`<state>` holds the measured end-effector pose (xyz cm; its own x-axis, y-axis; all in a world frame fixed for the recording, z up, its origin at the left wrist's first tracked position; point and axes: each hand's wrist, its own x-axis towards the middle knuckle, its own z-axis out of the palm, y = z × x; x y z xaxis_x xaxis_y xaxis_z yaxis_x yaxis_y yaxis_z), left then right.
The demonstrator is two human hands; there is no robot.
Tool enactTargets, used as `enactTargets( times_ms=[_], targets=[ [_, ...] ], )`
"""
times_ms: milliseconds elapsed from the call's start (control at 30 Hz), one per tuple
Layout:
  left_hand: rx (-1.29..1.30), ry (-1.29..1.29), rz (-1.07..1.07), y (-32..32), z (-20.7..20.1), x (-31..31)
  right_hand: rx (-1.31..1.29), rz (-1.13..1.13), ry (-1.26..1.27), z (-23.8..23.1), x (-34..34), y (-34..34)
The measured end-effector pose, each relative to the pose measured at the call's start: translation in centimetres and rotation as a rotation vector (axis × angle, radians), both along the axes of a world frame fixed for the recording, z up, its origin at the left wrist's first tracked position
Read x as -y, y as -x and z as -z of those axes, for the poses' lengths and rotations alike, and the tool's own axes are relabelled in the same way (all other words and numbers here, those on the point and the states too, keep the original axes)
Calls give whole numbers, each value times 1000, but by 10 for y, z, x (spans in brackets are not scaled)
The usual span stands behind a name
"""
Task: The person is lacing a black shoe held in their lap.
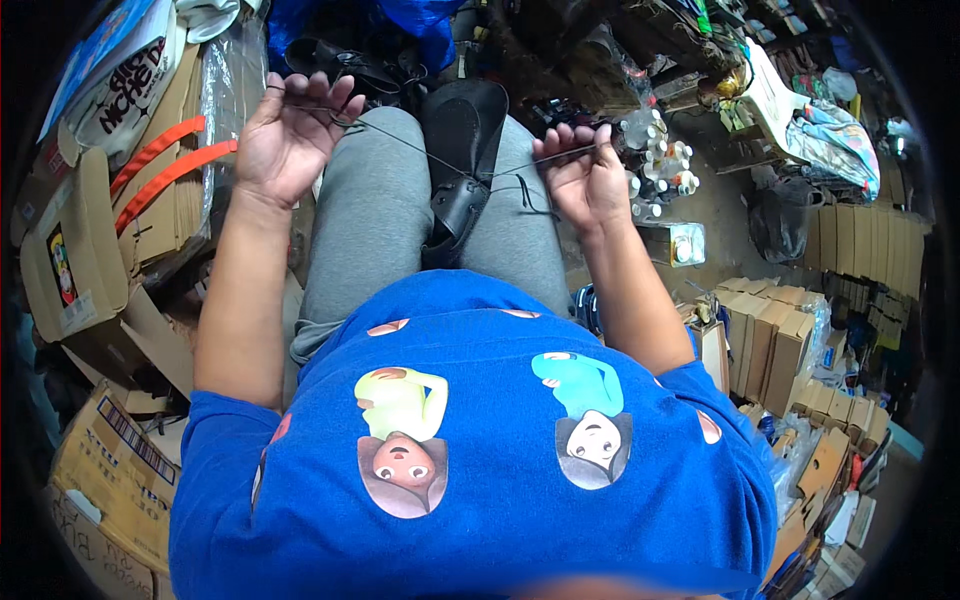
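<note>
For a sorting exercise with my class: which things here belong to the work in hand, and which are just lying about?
In use:
- black shoe between the thighs
- black cord, held by left hand and right hand

Lying about:
- bottles
- orange straps
- cardboard boxes
- blue plastic

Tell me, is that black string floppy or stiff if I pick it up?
The string is probably floppy: it curls near the left hand but runs straight where stretched toward the shoe. It looks thin, so it's likely very light.

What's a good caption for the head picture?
Left hand and right hand stretch dark cord across a black shoe.
</note>
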<state>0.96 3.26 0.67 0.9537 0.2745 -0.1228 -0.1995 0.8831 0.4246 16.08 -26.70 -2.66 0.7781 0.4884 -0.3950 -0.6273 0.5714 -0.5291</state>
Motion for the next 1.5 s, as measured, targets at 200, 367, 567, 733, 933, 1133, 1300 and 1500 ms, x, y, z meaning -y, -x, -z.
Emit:
enactTargets(
  times_ms=[200, 367, 567, 733, 933, 1133, 1300, 1500],
  targets=[
    [-74, -101, 209, 4, 24, -34, 67, -312, -13, -9, 16, 19],
    [-483, -182, -52, 0, 33, -17, 87, -286, 106, -9, 22, 14],
    [-603, -1710, 316, 54, 34, -126, 771, -859, 1373, 11, 113, -33],
    [-749, -1298, 87, 66, -28, -111, 1233, -515, 1029, -62, 35, -9],
    [-643, -1548, -69, 41, -46, -49, 1864, -721, 1023, -56, -25, 7],
    [-312, -1790, 197, 37, -35, 36, 1888, -610, 1034, -52, -15, 25],
    [-352, -1622, 264, 32, -33, 63, 1868, -509, 1122, -39, -7, 45],
    [-117, -2201, -96, 19, -7, 75, 1645, -705, 1167, -39, 0, 30]
  ],
)
